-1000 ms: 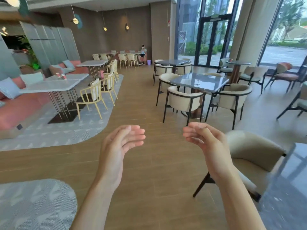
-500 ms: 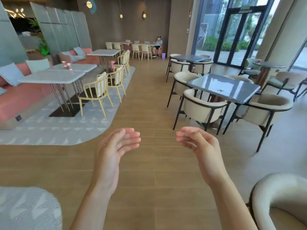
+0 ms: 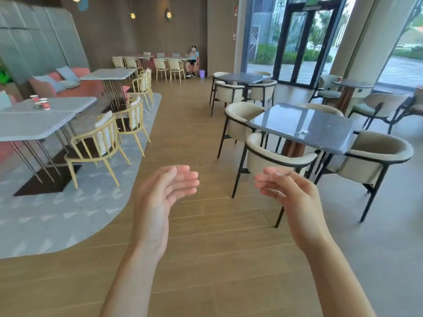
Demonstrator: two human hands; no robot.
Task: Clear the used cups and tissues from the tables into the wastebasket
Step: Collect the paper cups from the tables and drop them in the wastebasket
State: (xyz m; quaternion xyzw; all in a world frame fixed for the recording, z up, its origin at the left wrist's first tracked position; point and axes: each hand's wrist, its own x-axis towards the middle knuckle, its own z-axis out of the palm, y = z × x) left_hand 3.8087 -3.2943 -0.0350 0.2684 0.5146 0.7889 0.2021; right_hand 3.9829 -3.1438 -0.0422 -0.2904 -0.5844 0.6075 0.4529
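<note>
Both hands are raised in front over the wood floor (image 3: pixel 206 236), holding nothing. The left hand (image 3: pixel 158 202) sits at about 6 o'clock, palm turned inward, fingers loosely extended and pointing toward 2 o'clock. The right hand (image 3: pixel 295 200), near 5 o'clock, faces it with its fingers loosely bent and pointing toward 10 o'clock; the two are apart, with bare floor showing between them. The red cups (image 3: pixel 42 102) stand in a small cluster at 9 o'clock on a pale table (image 3: pixel 66 104) beside the pink sofa (image 3: pixel 77 88), well apart from the hands; how many there are cannot be told for sure. Another red cup (image 3: pixel 340 79) stands at 2 o'clock on a round table (image 3: pixel 352 83) by the glass doors (image 3: pixel 304 40). A small white scrap, possibly a tissue (image 3: pixel 303 131), lies at 3 o'clock on the dark table (image 3: pixel 297 124), which is ringed by cream chairs (image 3: pixel 270 156). A purple wastebasket (image 3: pixel 202 73) stands on the floor at 12 o'clock, just beside a person (image 3: pixel 194 61) seated at the far wall. Yellow chairs (image 3: pixel 98 143) stand on the grey rug (image 3: pixel 57 213) at 9 o'clock.
</note>
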